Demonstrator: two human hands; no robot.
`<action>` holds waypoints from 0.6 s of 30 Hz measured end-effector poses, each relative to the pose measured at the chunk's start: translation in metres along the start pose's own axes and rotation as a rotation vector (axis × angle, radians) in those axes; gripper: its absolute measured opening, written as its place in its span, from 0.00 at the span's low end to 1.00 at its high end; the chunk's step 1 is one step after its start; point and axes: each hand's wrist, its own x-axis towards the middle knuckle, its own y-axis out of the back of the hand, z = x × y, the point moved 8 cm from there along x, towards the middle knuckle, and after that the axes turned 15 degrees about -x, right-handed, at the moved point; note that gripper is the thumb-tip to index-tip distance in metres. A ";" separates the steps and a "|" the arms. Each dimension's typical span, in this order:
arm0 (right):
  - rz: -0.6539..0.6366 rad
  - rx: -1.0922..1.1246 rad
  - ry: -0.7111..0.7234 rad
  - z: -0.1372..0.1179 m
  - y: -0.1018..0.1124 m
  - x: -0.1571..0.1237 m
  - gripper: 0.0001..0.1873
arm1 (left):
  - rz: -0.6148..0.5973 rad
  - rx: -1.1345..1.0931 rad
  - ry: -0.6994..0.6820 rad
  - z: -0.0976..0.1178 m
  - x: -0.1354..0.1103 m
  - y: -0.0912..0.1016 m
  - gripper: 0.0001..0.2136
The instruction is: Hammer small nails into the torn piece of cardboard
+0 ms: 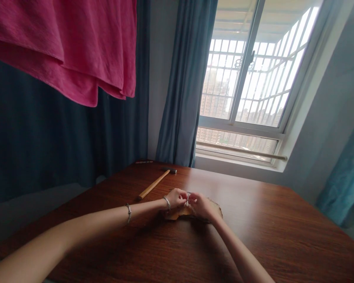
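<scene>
We list left hand (176,199) and right hand (201,205), both pinching a thin pale strip (188,198), seemingly for control; hammer (155,184), lying apart, apparently for room

On the table (283,236), the hammer (153,184) is lying behind and left of the left hand (175,198), left of frame centre; the cloth (85,51) is hanging upper left.
</scene>
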 end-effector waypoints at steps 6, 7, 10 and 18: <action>-0.063 -0.018 -0.082 0.017 -0.008 0.009 0.10 | -0.053 -0.266 0.074 0.003 -0.008 -0.002 0.12; -0.075 -0.043 -0.107 0.022 -0.007 0.012 0.12 | -0.039 -0.288 0.099 0.002 -0.006 0.003 0.12; -0.102 -0.148 -0.165 0.038 -0.003 0.021 0.15 | 0.090 -0.132 0.124 -0.005 0.006 0.033 0.10; -0.216 -0.368 -0.194 0.057 -0.002 0.036 0.16 | -0.113 0.380 0.271 -0.059 0.030 0.058 0.05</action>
